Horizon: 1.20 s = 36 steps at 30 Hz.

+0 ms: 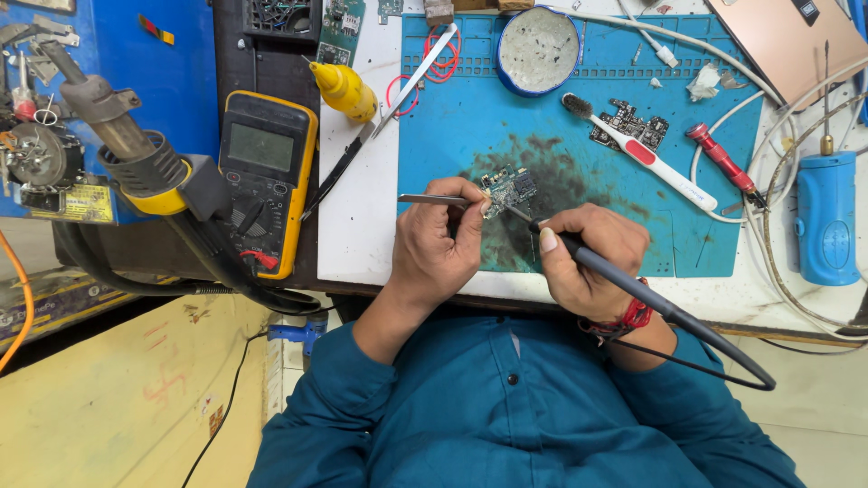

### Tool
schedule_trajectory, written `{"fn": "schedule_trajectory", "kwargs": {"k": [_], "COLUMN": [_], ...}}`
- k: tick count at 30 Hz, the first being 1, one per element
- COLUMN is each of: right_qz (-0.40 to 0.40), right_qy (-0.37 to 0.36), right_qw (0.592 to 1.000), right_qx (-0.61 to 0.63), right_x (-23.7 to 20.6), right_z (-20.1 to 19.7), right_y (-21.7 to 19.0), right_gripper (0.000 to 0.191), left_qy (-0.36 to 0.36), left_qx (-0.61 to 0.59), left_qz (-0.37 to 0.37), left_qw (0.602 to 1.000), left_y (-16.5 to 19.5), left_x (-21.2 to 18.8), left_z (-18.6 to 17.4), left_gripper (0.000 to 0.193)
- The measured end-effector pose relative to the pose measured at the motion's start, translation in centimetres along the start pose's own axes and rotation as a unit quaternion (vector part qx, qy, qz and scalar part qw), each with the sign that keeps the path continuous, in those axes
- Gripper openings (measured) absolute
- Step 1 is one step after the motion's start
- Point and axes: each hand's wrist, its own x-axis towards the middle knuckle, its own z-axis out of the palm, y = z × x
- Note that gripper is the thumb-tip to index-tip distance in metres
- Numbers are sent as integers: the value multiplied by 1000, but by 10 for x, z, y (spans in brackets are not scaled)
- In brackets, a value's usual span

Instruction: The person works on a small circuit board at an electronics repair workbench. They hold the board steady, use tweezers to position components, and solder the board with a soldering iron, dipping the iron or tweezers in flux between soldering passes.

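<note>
The small circuit board (511, 188) lies on the blue mat (714, 235), on a dark smudgy patch, just past both hands. Left hand (438, 239) pinches thin metal tweezers (434, 200) w/ tips at the board's edge. Right hand (588, 258) is wrapped round a black soldering iron (624, 280), tip touching the board. The board looks very light, thin & stiff, prob. easy to break, w/ tiny parts on top. Best to hold it by its bare edge, gently. A toothbrush (637, 149) & another board (631, 125) lie near.
</note>
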Motion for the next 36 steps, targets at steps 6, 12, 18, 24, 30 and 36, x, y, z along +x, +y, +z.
{"fn": "schedule_trajectory", "kwargs": {"k": [6,12,18,24,30,36], "right_qz": [3,-2,-1,0,-3,3], "right_qy": [-4,-3,-5,-5,-7,-2], "right_qw": [1000,1000,1000,1000,1000,1000], "right_qx": [-1,3,6,10,5,2], "right_x": [0,1,1,2,2,2], "right_z": [0,0,-1,-1,-1,0], "right_y": [0,-1,-1,-1,-1,-2], "right_gripper": [6,6,6,6,5,6], "left_qy": [1,-3,-5,-2,-2,-1], "left_qx": [8,4,-2,5,2,6], "left_qz": [5,5,3,4,-2,1], "left_qw": [1000,1000,1000,1000,1000,1000], "left_y": [0,-1,0,0,1,1], "left_x": [0,0,0,1,1,0], "left_z": [0,0,-1,0,0,0], "left_gripper": [13,13,13,13,13,13]}}
